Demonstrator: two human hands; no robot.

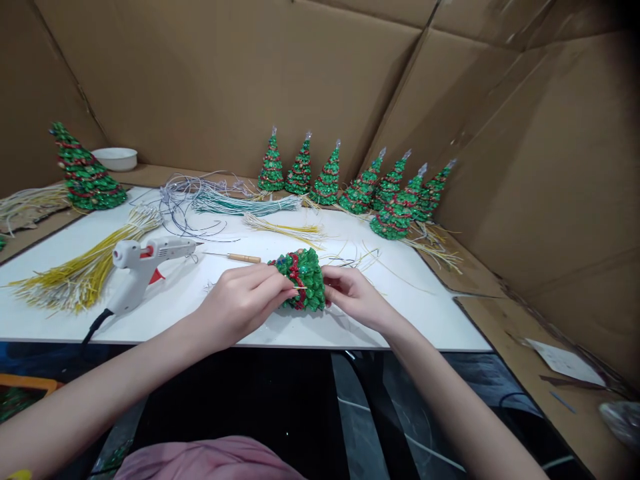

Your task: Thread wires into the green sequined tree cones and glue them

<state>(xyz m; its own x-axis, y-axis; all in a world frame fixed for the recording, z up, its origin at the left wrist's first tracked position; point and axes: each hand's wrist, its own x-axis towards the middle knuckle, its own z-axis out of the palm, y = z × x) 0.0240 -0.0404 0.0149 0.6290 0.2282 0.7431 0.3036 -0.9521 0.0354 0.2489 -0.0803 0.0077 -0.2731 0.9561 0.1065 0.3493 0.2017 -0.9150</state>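
Note:
A small green Christmas tree with red garland lies on its side above the white board, its base turned to the right. My left hand is closed at the tree's narrower end, with a thin yellow wire pinched between thumb and finger. At the base, my right hand has its fingers curled against the rim; some fingertips are hidden there. The tip of the tree is behind my left hand. Just beyond that hand lies a wooden-handled awl.
A white glue gun and a yellow wire bundle lie at left. Green-white wires stretch across the back. Several finished-looking trees line the cardboard wall. Another tree and a white bowl stand back left.

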